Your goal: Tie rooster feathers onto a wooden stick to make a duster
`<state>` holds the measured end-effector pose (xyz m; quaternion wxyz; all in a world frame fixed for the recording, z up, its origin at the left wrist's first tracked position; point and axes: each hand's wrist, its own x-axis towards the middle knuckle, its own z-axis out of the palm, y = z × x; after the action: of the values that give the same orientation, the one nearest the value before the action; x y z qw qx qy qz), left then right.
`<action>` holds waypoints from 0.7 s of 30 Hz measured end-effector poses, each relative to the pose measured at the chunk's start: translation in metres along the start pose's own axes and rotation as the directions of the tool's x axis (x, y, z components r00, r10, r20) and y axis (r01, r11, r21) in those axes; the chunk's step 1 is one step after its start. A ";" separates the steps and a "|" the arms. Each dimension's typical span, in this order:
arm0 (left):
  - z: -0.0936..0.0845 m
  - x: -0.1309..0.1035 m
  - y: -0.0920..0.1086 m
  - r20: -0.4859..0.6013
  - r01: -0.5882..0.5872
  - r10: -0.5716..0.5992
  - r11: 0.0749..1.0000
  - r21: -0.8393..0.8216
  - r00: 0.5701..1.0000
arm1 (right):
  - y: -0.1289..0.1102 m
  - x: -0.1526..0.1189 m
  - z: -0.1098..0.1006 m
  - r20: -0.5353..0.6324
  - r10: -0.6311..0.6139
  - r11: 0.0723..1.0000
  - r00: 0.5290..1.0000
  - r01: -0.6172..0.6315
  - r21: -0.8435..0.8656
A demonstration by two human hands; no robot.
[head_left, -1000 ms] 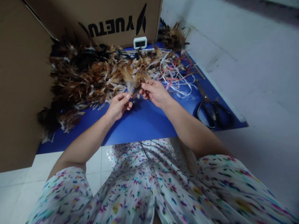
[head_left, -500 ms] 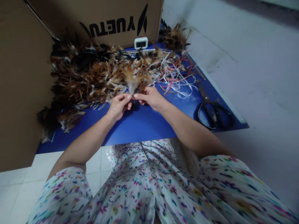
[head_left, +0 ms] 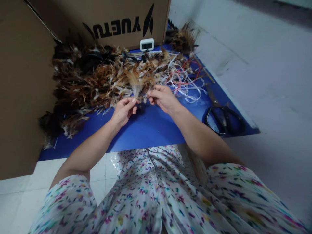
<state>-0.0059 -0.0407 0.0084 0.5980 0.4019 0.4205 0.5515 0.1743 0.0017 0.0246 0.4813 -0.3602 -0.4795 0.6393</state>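
My left hand (head_left: 124,110) pinches the base of a light tan and grey feather tuft (head_left: 136,87) between thumb and forefinger, the plumes pointing away from me. To its right, my right hand (head_left: 162,98) is closed in a pinch beside some brown feathers; what lies between its fingertips is too small to make out. Just beyond both hands spreads a big pile of brown, black and cream feathers (head_left: 97,78) on the blue table (head_left: 146,130).
Tangled white and red strings (head_left: 187,86) lie right of the pile. Black-handled scissors (head_left: 223,118) rest near the right edge. A small white device (head_left: 147,45) stands before a cardboard box (head_left: 117,14). Another cardboard panel (head_left: 21,91) borders the left. Dark feathers (head_left: 184,38) lie at the back right.
My right hand has moved right and slightly away from me, parting from my left hand. My left hand keeps its grip on the tuft with almost no movement.
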 end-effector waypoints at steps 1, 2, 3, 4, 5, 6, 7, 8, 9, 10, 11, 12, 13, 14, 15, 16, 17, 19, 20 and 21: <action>0.000 0.000 -0.001 0.007 0.001 -0.001 1.000 0.003 1.000 | -0.002 0.001 -0.002 -0.029 -0.012 1.000 1.000 0.013 0.023; -0.001 0.000 -0.001 0.017 0.001 -0.001 1.000 0.007 1.000 | -0.003 0.002 -0.004 -0.058 -0.021 0.999 0.998 0.023 0.041; -0.001 0.000 -0.001 0.028 0.002 -0.002 1.000 0.012 1.000 | -0.003 0.003 -0.006 -0.083 -0.023 0.998 0.996 0.027 0.051; 0.000 -0.001 -0.001 0.044 0.006 -0.007 1.000 0.018 0.999 | -0.003 0.004 -0.007 -0.103 -0.019 0.998 0.995 0.025 0.054; 0.000 -0.002 -0.001 0.064 0.014 -0.016 1.000 0.027 0.998 | -0.003 0.005 -0.007 -0.115 -0.012 0.999 0.993 0.018 0.051; 0.001 -0.003 0.000 0.084 0.023 -0.027 0.999 0.038 0.996 | -0.002 0.005 -0.007 -0.121 -0.004 0.999 0.993 0.009 0.045; 0.002 -0.004 0.000 0.103 0.030 -0.036 0.998 0.053 0.994 | -0.001 0.005 -0.007 -0.117 0.002 0.999 0.993 0.002 0.035; 0.003 -0.005 0.001 0.116 0.032 -0.040 0.997 0.069 0.992 | 0.000 0.005 -0.006 -0.106 0.003 1.000 0.994 -0.001 0.021; 0.004 -0.006 0.001 0.124 0.026 -0.037 0.996 0.085 0.992 | 0.001 0.005 -0.006 -0.090 -0.002 1.000 0.996 0.002 0.004; 0.005 -0.007 0.002 0.123 0.013 -0.025 0.995 0.098 0.992 | 0.002 0.004 -0.005 -0.071 -0.014 1.000 0.997 0.013 -0.012; 0.005 -0.007 0.003 0.113 -0.002 -0.010 0.994 0.108 0.994 | 0.002 0.003 -0.004 -0.053 -0.031 0.999 0.998 0.030 -0.027; 0.005 -0.007 0.003 0.099 -0.015 0.004 0.993 0.116 0.995 | 0.002 0.002 -0.003 -0.037 -0.051 0.998 0.998 0.049 -0.041; 0.005 -0.007 0.003 0.087 -0.023 0.013 0.992 0.123 0.996 | 0.002 0.001 -0.003 -0.023 -0.069 0.996 0.997 0.067 -0.055; 0.005 -0.007 0.003 0.079 -0.027 0.017 0.991 0.129 0.997 | 0.002 0.000 -0.002 -0.011 -0.083 0.994 0.996 0.082 -0.068; 0.004 -0.006 0.003 0.076 -0.027 0.017 0.991 0.135 0.997 | 0.001 -0.001 -0.001 0.001 -0.093 0.993 0.996 0.093 -0.080; 0.004 -0.006 0.002 0.078 -0.025 0.014 0.990 0.141 0.997 | 0.001 -0.001 0.000 0.017 -0.099 0.991 0.995 0.100 -0.091; 0.003 -0.005 0.002 0.084 -0.021 0.009 0.989 0.149 0.996 | 0.001 -0.002 0.001 0.036 -0.104 0.989 0.994 0.107 -0.099; 0.002 -0.004 0.001 0.096 -0.016 0.001 0.987 0.162 0.995 | 0.002 -0.004 0.003 0.082 -0.117 0.987 0.990 0.125 -0.103; 0.001 -0.004 0.001 0.100 -0.016 -0.001 0.986 0.167 0.995 | 0.003 -0.004 0.003 0.103 -0.122 0.985 0.987 0.133 -0.108; 0.001 -0.004 0.000 0.103 -0.018 0.000 0.985 0.172 0.995 | 0.004 -0.005 0.004 0.121 -0.124 0.983 0.985 0.138 -0.118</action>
<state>-0.0055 -0.0443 0.0092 0.5792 0.4817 0.4338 0.4943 0.1708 -0.0043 0.0222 0.4708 -0.3208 -0.5681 0.5939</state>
